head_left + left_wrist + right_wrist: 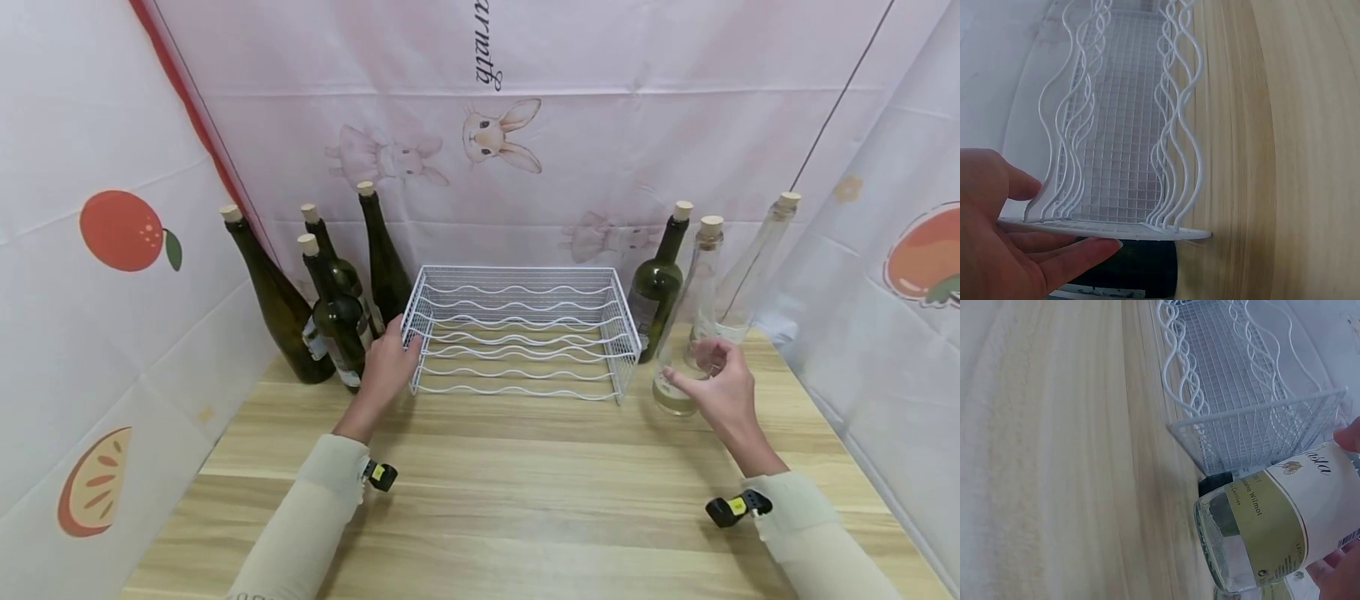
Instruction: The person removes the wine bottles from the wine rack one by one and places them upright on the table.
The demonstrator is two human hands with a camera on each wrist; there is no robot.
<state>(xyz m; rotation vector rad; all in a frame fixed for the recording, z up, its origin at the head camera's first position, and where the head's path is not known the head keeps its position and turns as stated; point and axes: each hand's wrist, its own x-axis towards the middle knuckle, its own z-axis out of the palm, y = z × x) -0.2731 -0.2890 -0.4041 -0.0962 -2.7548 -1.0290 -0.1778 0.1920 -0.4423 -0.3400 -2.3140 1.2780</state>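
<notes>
A white wire wine rack (517, 292) with wavy rails stands at the back middle of the table. My left hand (390, 360) grips its left side panel, thumb inside and fingers outside in the left wrist view. My right hand (727, 392) holds a corked clear glass bottle (675, 393) to the right of the rack. In the right wrist view, thumb and fingers lie on opposite sides of the clear bottle's white and olive label (1272, 512). The rails hold no bottles.
Several corked dark green bottles (262, 292) stand left of the rack. Close to its right side are another green bottle (656, 283) and a second clear bottle (742, 279). Printed cloth walls (585, 150) enclose the wooden table (540, 500).
</notes>
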